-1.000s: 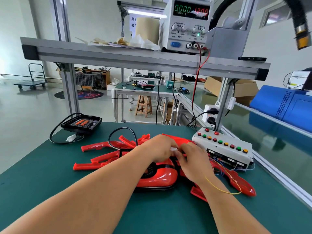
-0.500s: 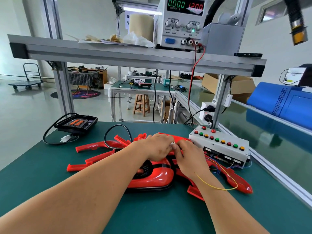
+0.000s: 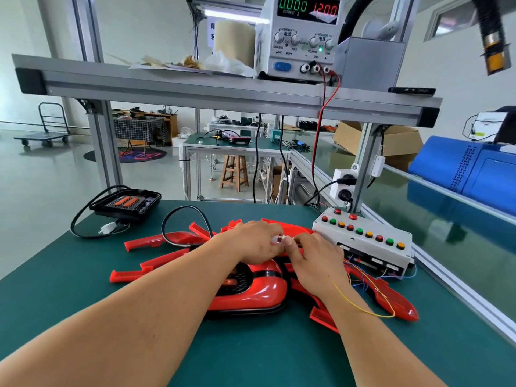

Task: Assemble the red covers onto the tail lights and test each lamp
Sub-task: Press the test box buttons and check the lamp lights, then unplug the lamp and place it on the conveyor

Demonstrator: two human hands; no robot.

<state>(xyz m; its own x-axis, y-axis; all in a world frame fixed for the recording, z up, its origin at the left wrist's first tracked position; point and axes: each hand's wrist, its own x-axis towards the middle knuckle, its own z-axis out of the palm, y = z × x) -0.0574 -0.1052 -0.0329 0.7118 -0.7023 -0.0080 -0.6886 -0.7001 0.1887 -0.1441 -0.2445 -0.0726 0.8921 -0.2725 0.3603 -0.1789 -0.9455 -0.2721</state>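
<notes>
Left hand (image 3: 251,241): we pinch the white connector (image 3: 279,239), fingers curled.
Right hand (image 3: 315,263): fingertips pinch its other end.
Tail light (image 3: 251,294): just below our fingers.
Button box (image 3: 363,241): right of them.

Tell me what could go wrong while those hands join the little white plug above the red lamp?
1. The thin yellow wire loops across the wrist of the right hand; pulling back could snag it and tug at the test box.
2. The power supply shows 12.00, so mating the white connector, pinched between that hand and the left hand, crookedly might short something.
</notes>
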